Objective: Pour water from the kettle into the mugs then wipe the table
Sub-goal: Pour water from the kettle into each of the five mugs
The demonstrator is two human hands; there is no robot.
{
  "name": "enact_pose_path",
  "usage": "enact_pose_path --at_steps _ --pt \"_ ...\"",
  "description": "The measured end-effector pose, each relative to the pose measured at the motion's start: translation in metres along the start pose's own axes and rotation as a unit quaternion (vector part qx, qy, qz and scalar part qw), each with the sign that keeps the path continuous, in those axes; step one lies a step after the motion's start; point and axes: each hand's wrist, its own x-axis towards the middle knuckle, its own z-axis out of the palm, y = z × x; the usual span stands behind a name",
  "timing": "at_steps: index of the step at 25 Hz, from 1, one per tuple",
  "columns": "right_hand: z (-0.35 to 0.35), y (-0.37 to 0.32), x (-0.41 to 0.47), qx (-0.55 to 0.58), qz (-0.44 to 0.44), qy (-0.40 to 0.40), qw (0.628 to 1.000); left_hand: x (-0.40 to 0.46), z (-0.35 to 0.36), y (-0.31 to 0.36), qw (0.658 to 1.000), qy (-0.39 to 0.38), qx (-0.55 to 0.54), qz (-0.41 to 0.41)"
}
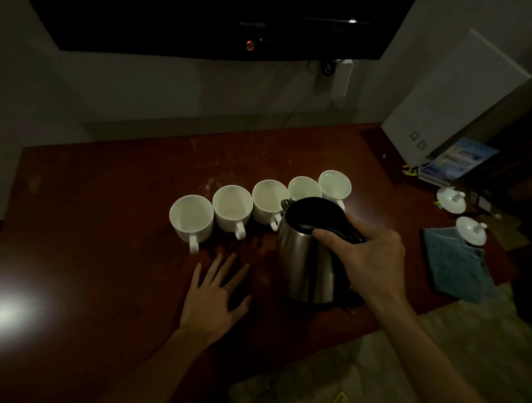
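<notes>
Kettle [309, 257] being gripped at its handle by the right hand [368, 253] beside a row of 5 mugs [260, 205].

The black handle is being enclosed by the curled fingers and thumb of the right hand, with the steel body upright at the front of the brown table [91, 255]; whether the base is touching the surface cannot be told. The spout is being directed toward the mugs, which are being kept in a slanted line just behind and left of the kettle, handles facing forward. The left hand [216, 302] is being laid flat on the table, fingers straight and spread, holding nothing. A blue cloth [452, 265] is lying to the right, with 2 white lids [470, 231] just behind it.
</notes>
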Motion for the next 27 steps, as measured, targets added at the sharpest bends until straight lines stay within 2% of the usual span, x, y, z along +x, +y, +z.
enact_pose_path --at_steps 8,27 --pt "0.004 -0.008 0.016 -0.047 0.028 -0.027 0.998 -0.002 0.002 -0.01 1.0 0.006 -0.002 0.027" --pt "0.0 -0.023 0.04 -0.12 0.06 -0.081 0.988 -0.003 -0.001 -0.007 1.0 0.004 -0.006 0.015"
